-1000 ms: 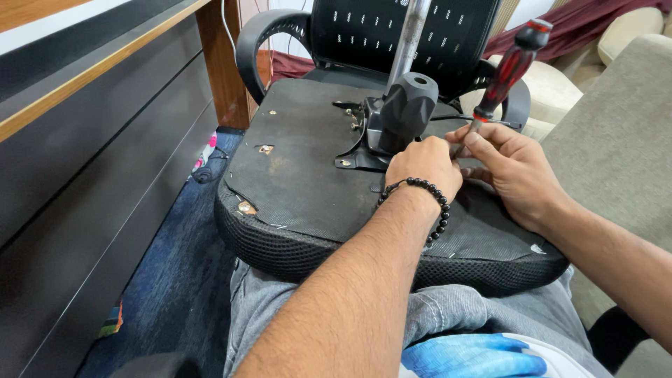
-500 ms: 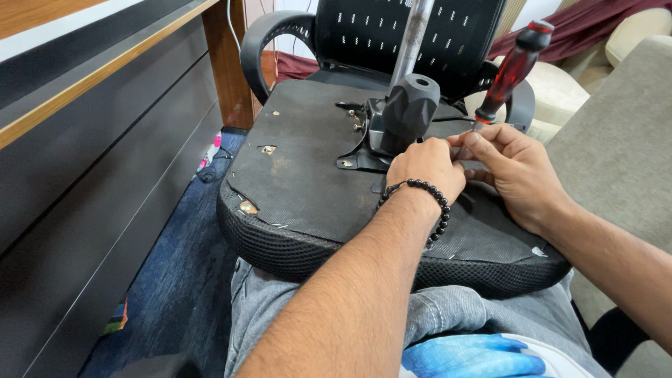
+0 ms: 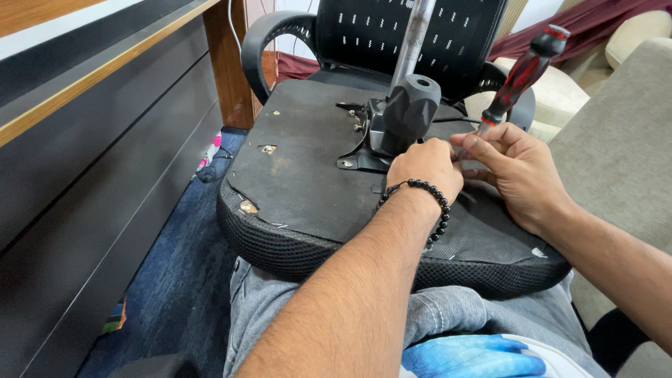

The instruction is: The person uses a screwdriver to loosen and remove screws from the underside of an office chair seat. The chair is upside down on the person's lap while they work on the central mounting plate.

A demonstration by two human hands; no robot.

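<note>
Across the middle of the frame an upturned office chair seat [image 3: 308, 175] rests on the person's lap, its black fabric underside facing up, scuffed, with small bolt holes and a torn patch at the lower left edge. Its mesh backrest [image 3: 392, 35] and curved armrest [image 3: 269, 42] stand in the upper middle. Just right of centre the black tilt mechanism [image 3: 399, 119] sits on the seat, with the grey metal gas-lift column [image 3: 414, 38] rising out of the top of the frame. The right hand [image 3: 514, 171], coming in from the lower right, has its fingers closed narrowly round the shaft of a red-and-black-handled screwdriver [image 3: 521, 77], which leans up toward the upper right; its tip is hidden behind the hands. The left hand [image 3: 428, 168], forearm stretching up from the bottom centre, is curled beside the mechanism, knuckles up, touching the right hand's fingertips; what it pinches I cannot tell. A black bead bracelet [image 3: 420, 192] circles that wrist.
</note>
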